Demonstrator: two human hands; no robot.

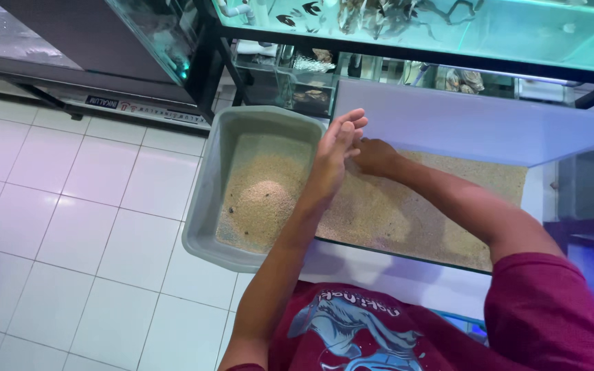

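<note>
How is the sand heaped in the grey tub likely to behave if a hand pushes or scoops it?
The sand looks loose and grainy, so it would probably flow and slump, not hold shape. It fills much of the grey tub, which would likely feel heavy to lift.

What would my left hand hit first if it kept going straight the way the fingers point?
Likely the glass tank's back wall. The left hand points up and away over the sand, fingers open. Depth is unclear, so it might pass above the rim.

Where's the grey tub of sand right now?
In the head view, the grey tub sits on the white tiled floor, left of the glass tank, just beside the left hand.
</note>
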